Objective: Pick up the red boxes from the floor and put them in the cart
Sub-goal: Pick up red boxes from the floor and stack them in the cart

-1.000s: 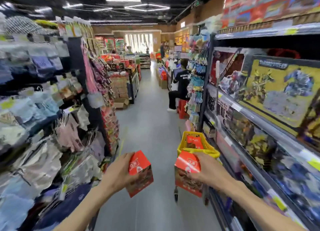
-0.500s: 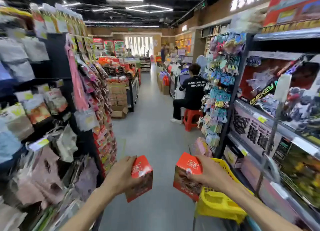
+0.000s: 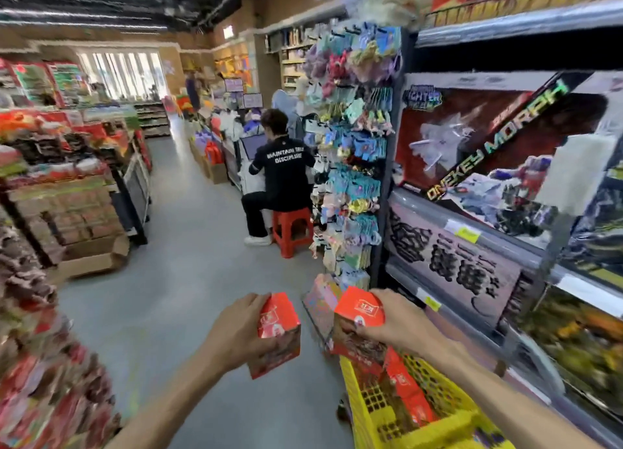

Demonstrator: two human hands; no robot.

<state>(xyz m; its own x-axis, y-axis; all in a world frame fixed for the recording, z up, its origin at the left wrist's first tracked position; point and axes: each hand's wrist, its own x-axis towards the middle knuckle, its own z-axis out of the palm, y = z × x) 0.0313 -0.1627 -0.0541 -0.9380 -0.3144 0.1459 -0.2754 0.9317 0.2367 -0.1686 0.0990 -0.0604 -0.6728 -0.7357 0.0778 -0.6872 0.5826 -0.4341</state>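
Note:
My left hand grips one red box over the grey floor, left of the cart. My right hand holds a second red box just above the far left corner of the yellow cart. Inside the cart lies at least one more red box. The cart stands at the lower right, close against the toy shelving, and my right forearm crosses over it.
A person in black sits on a red stool ahead in the aisle. Toy shelves line the right; a rack of hanging packets juts out. Stacked cartons and hanging goods fill the left.
The view has swung right and moved forward. The cart now sits closer beneath my right hand. Both hands still hold their boxes, with the right box now over the cart's corner.

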